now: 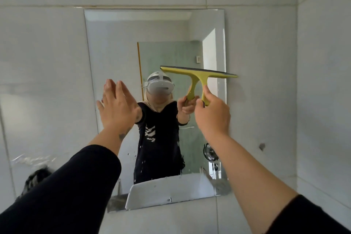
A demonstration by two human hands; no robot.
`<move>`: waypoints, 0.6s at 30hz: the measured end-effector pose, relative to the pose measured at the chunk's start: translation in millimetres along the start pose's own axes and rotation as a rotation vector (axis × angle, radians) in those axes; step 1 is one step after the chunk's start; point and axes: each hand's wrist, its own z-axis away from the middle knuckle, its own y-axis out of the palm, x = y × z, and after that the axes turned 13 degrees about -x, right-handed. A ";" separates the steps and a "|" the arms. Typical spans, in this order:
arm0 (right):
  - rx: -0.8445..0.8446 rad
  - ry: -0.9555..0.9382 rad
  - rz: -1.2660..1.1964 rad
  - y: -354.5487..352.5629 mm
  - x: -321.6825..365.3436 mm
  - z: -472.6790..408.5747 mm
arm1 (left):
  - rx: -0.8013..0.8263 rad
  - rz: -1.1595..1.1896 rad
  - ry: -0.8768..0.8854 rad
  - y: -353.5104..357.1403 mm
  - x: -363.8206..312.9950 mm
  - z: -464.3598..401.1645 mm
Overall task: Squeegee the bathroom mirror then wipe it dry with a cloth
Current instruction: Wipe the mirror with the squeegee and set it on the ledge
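A rectangular frameless mirror point(117, 47) hangs on the pale tiled wall, with water drops and smears in its lower part. My right hand point(212, 116) is shut on the handle of a yellow-green squeegee point(197, 75). Its dark rubber blade lies level against the glass at mid height, and its right end reaches past the mirror's right edge. My left hand point(117, 106) is flat and open with the fingers up, pressed on or close to the mirror's left side. No cloth can be seen.
The mirror reflects a person with a headset, a white basin and a doorway. A dark bundle point(37, 178) sits low on the left by the wall. A corner of the tiled wall point(297, 81) runs down close to the right.
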 end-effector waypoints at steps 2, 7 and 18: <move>-0.020 0.023 -0.039 5.3 4.1 10.9 | -0.003 0.001 -0.004 -1.6 4.9 5.8; -0.016 0.044 -0.089 21.8 16.9 41.1 | 0.039 0.010 -0.026 -6.9 24.5 27.1; 0.158 -0.210 0.018 66.8 55.3 100.9 | 0.040 0.013 -0.068 -22.4 60.1 36.7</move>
